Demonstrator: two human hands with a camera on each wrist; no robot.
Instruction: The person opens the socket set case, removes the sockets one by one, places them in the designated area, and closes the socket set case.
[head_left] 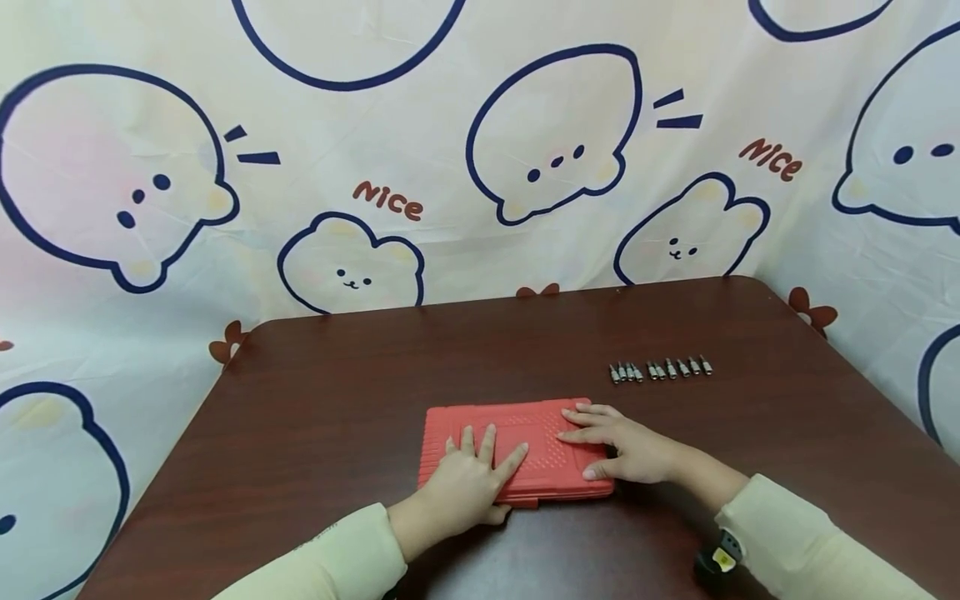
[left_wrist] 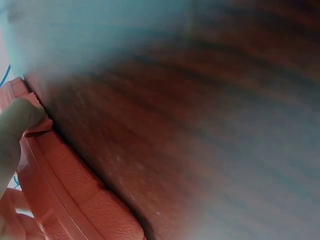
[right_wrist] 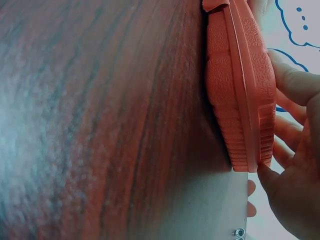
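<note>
A closed red plastic case [head_left: 540, 483] with a ribbed left end and a textured lid lies flat on the table. On its lid, left of the middle, rest the spread fingers of my left hand [head_left: 457, 492]. The left thumb [left_wrist: 25, 115] presses at a small latch tab [left_wrist: 42, 125] on the front side. My right hand [head_left: 633, 450] lies over the case's right end, fingers stretched across the lid. In the right wrist view, its thumb [right_wrist: 292, 75] touches the lid's edge and another finger reaches the end corner.
Several small metal bits [head_left: 671, 368] stand in a row behind the case, to the right, in two groups. The dark brown table [head_left: 337, 367] ends at a wall cloth [head_left: 450, 250] printed with cartoon animals. A black strap device [head_left: 720, 558] sits at the right wrist.
</note>
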